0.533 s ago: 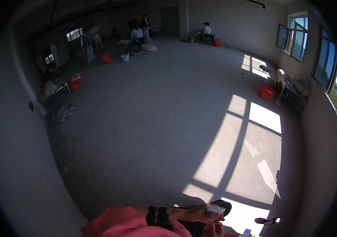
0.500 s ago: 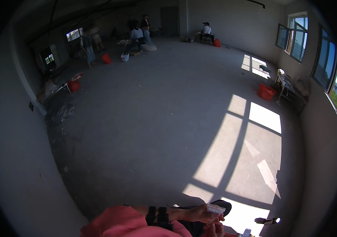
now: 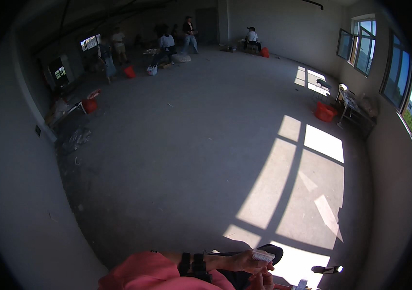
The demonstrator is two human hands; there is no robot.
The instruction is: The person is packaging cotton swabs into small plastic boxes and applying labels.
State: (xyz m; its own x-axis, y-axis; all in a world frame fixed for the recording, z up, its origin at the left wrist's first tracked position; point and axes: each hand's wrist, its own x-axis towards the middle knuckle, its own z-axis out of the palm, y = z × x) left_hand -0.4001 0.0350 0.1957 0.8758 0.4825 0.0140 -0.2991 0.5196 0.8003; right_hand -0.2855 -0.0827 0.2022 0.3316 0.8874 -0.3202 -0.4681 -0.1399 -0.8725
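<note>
At the bottom of the head view, right of the middle, my left hand [image 3: 247, 262] is closed on a small clear packet [image 3: 263, 256] with thin whitish pieces showing in it. My right hand [image 3: 262, 280] is just below, fingers pinched together close to the packet's lower edge. What those fingers hold, if anything, is too small to make out. Two black straps [image 3: 193, 264] circle my left forearm, beside a pink sleeve [image 3: 143, 268].
A dark cylindrical object with a bright end [image 3: 327, 269] lies right of my hands, near a small pale item [image 3: 301, 284]. Sunlit patches cross the concrete floor [image 3: 167, 159]. A red bucket [image 3: 325, 112] stands by a cluttered table [image 3: 356, 107] at right. Several people are far off.
A person standing at the back has moved to the right. My two hands and the packet stay in nearly the same place.
</note>
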